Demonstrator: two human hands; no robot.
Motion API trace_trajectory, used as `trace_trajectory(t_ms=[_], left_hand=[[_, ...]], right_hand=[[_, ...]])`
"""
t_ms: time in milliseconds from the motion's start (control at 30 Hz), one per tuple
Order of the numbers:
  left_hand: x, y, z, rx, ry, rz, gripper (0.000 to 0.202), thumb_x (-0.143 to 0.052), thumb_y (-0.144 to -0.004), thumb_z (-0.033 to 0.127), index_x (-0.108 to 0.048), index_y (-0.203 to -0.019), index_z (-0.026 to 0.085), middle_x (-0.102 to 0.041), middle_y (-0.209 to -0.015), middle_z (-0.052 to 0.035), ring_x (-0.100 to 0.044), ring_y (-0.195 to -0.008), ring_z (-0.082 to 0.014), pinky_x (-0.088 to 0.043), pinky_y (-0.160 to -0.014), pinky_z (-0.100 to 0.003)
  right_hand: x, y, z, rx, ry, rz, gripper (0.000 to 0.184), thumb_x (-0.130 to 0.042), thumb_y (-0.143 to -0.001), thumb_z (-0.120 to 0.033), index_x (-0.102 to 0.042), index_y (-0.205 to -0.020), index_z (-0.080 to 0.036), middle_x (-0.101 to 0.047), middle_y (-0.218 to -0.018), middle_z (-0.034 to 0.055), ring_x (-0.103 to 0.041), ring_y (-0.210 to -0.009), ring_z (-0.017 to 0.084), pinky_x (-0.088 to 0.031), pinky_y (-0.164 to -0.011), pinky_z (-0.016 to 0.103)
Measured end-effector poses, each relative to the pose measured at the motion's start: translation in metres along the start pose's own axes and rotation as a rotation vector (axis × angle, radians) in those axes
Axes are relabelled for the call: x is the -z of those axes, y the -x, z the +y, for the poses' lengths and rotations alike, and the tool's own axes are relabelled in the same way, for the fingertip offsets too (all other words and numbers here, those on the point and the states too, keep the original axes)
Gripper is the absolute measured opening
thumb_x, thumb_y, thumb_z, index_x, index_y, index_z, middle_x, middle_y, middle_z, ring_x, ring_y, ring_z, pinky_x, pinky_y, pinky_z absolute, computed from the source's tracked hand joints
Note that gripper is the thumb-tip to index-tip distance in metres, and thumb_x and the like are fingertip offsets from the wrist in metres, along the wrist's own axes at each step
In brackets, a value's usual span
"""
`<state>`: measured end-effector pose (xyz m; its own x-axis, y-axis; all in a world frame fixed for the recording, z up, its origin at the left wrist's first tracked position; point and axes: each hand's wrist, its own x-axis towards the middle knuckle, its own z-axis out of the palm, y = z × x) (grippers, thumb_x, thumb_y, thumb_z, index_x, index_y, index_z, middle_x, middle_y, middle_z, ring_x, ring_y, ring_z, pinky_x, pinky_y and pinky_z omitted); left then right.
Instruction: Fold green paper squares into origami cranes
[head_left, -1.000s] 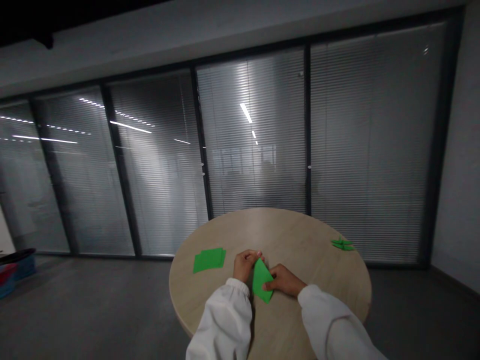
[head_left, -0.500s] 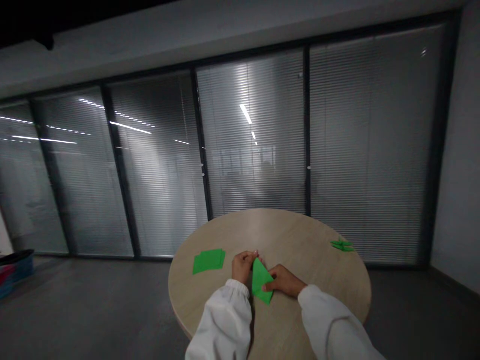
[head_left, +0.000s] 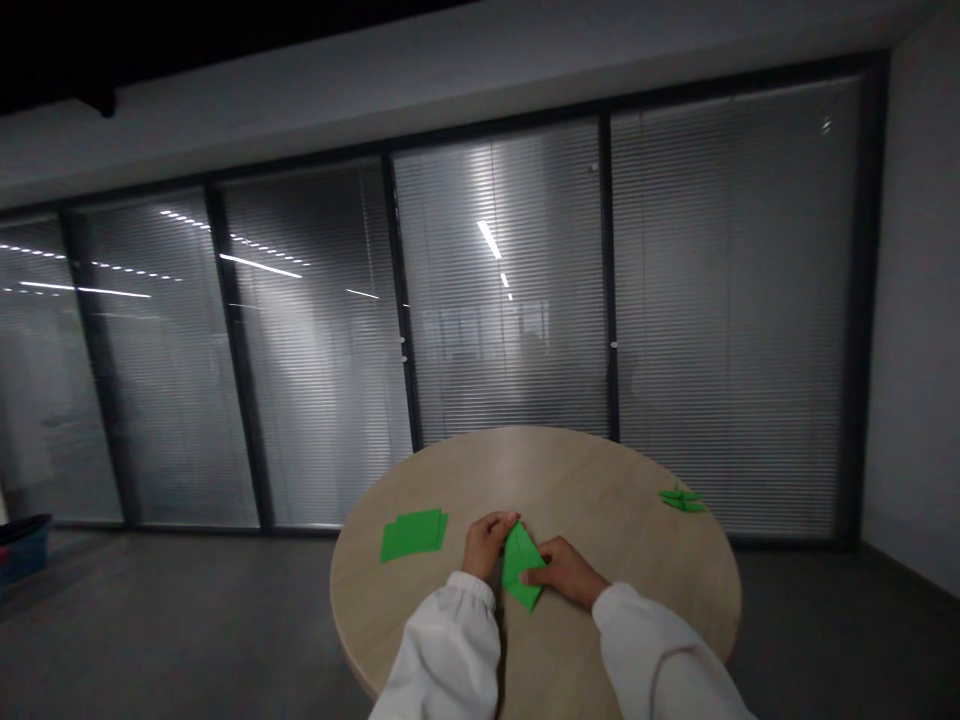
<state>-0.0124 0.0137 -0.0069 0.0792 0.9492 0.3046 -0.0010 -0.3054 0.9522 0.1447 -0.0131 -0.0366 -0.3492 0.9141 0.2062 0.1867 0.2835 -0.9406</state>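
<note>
A folded green paper piece (head_left: 520, 566), kite-shaped, lies on the round wooden table (head_left: 600, 480) in front of me. My left hand (head_left: 485, 543) has its fingers curled and pinches the paper's upper tip. From the right, my right hand (head_left: 564, 572) presses its fingers on the paper's right edge. Both arms wear white sleeves.
A small stack of flat green sheets (head_left: 412, 534) lies on the table to the left of my hands. A finished green folded figure (head_left: 682, 498) sits near the table's right edge. Glass walls with closed blinds stand behind; a blue bin (head_left: 22, 545) is at far left.
The camera has tilted slightly, so the table and hands sit a little lower in view. Both hands stay on the green paper in nearly the same grip.
</note>
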Motion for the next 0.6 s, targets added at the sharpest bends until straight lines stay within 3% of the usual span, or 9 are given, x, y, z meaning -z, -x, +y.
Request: trace_trajectory(t_ms=[233,500,600], left_hand=[[0.0002,0.0001,-0.0028,-0.049,-0.104,-0.049,0.048,-0.064,-0.060,0.059,-0.064,-0.061,0.011,-0.050,-0.051,0.0023,-0.042,-0.049,-0.0104,-0.031,-0.047,-0.022],[0.0004,0.0034,0.0024,-0.089,-0.165,-0.072,0.049,-0.059,-0.064,0.061,-0.060,-0.058,0.013,-0.045,-0.049,0.0037,-0.038,-0.048,-0.0095,-0.028,-0.046,-0.021],[-0.0005,0.0033,0.0030,-0.068,-0.141,-0.081,0.050,-0.059,-0.063,0.063,-0.059,-0.057,0.013,-0.044,-0.048,0.0043,-0.038,-0.047,-0.0092,-0.029,-0.045,-0.021]], right_hand=[[0.0010,-0.0023,-0.0009,0.019,-0.069,0.114,0.024,-0.069,-0.060,-0.032,-0.072,-0.071,-0.012,-0.066,-0.062,0.0004,-0.056,-0.058,0.016,-0.042,-0.060,0.025],[0.0022,-0.0015,-0.0017,0.049,-0.104,0.083,0.027,-0.071,-0.060,-0.036,-0.072,-0.071,-0.011,-0.067,-0.063,0.0015,-0.058,-0.059,0.016,-0.044,-0.061,0.027],[0.0046,-0.0025,-0.0012,0.045,-0.159,0.144,0.032,-0.072,-0.059,-0.039,-0.073,-0.074,-0.011,-0.068,-0.065,0.0027,-0.059,-0.060,0.017,-0.045,-0.062,0.027]])
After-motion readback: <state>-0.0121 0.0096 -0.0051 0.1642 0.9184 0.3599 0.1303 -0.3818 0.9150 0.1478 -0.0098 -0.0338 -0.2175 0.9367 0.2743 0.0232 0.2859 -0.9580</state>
